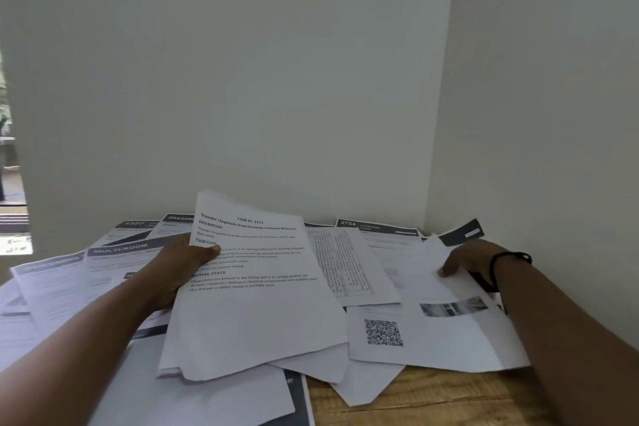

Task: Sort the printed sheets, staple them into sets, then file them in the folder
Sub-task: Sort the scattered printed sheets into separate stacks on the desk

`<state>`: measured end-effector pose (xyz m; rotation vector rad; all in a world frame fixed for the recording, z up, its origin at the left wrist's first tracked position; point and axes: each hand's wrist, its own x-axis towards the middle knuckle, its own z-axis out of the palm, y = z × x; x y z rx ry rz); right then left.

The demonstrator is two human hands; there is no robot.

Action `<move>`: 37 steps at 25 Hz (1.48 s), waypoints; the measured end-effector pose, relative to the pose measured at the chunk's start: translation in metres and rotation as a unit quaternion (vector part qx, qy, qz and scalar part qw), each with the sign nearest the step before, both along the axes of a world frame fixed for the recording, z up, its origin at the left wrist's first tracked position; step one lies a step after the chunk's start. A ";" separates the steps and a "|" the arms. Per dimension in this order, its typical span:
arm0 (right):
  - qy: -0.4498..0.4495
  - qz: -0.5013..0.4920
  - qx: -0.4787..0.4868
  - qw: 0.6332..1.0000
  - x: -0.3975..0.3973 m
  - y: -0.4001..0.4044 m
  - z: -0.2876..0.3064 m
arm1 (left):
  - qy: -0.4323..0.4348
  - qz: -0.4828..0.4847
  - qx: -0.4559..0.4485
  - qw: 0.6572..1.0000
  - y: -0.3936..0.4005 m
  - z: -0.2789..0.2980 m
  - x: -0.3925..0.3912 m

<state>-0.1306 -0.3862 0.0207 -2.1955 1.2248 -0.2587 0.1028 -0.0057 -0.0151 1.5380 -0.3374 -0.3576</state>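
Observation:
My left hand grips a small stack of printed sheets by its left edge, thumb on top; the top page is headed "TASK ID: 2412". The stack is lifted and tilted above the mess of loose sheets. My right hand, with a black band on the wrist, pinches a white sheet at the far right of the table. Below it lies a page with a QR code. A page with a table of fine print sits between the two hands.
Loose sheets with dark header bars cover the wooden table, some labelled "MULTI-ROOM" and "2754". White walls close in behind and on the right. A window opening shows at the far left. No stapler or folder is in view.

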 end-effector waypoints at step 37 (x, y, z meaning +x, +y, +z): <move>0.024 0.143 -0.096 0.985 0.101 0.087 -0.028 | 0.023 0.078 0.108 0.991 0.005 0.011 -0.008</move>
